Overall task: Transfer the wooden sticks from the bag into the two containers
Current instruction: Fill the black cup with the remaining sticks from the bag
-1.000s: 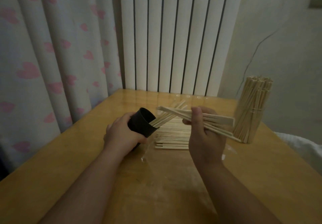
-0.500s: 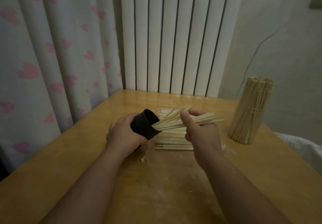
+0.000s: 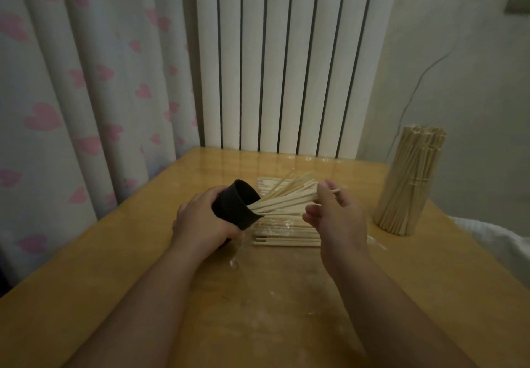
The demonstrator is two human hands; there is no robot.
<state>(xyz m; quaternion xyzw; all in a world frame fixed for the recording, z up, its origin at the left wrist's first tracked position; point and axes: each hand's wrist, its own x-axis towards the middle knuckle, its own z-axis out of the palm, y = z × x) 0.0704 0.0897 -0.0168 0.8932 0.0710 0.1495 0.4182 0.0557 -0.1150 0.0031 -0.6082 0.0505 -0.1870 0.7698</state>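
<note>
Slid deeper into the tilted black container (image 3: 235, 208) at centre frame, the sticks (image 3: 284, 197) point right. The left grip (image 3: 200, 221) clasps the container; the right grip (image 3: 335, 218) has slackened, fingers loose at their free ends.

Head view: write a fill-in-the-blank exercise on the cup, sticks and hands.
1. The left hand grips a tilted ___ cup.
2. The sticks by the right hand poke out of the ___.
3. The curtain beside the table bears pink ___.
Missing words: black; cup; hearts.
</note>
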